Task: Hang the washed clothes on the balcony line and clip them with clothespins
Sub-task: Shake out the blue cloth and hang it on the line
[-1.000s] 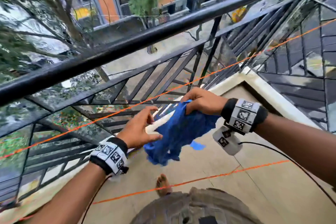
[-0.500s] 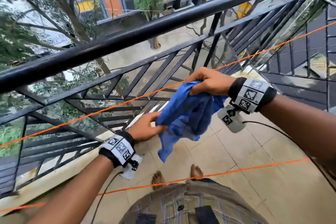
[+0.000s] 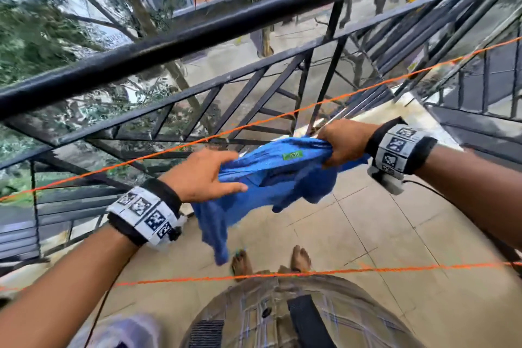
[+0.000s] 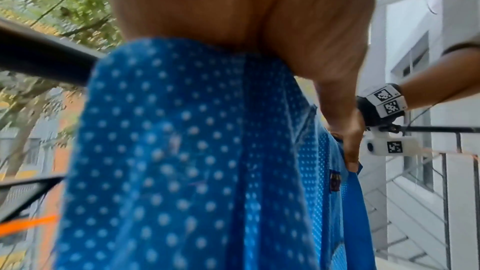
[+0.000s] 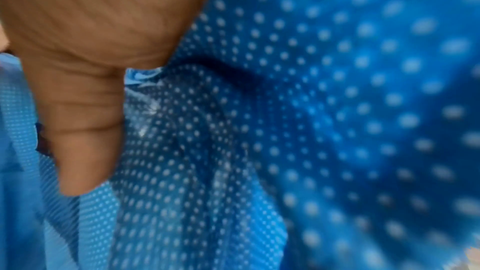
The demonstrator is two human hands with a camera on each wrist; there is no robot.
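A blue mesh garment (image 3: 282,175) with a small green label is stretched between my two hands at waist height, its lower part dangling over the floor. My left hand (image 3: 237,171) pinches its left edge between thumb and fingers. My right hand (image 3: 327,150) grips the right end in a fist. The far orange line (image 3: 282,116) runs just beyond both hands, above the garment. A near orange line (image 3: 367,270) crosses in front of my body. The left wrist view shows the dotted cloth (image 4: 182,151) hanging under my palm and my right hand (image 4: 348,145) gripping it. Cloth (image 5: 311,110) fills the right wrist view. No clothespins are in view.
A black metal balcony railing (image 3: 226,28) stands right behind the far line, with trees and a street below it. The balcony floor (image 3: 395,234) is tiled in beige. My bare feet (image 3: 300,257) stand under the garment. A white building wall (image 4: 428,48) is on the right.
My left hand has taken hold of the garment's left edge. The hands have drawn apart, spreading the bunched cloth out just below the far line.
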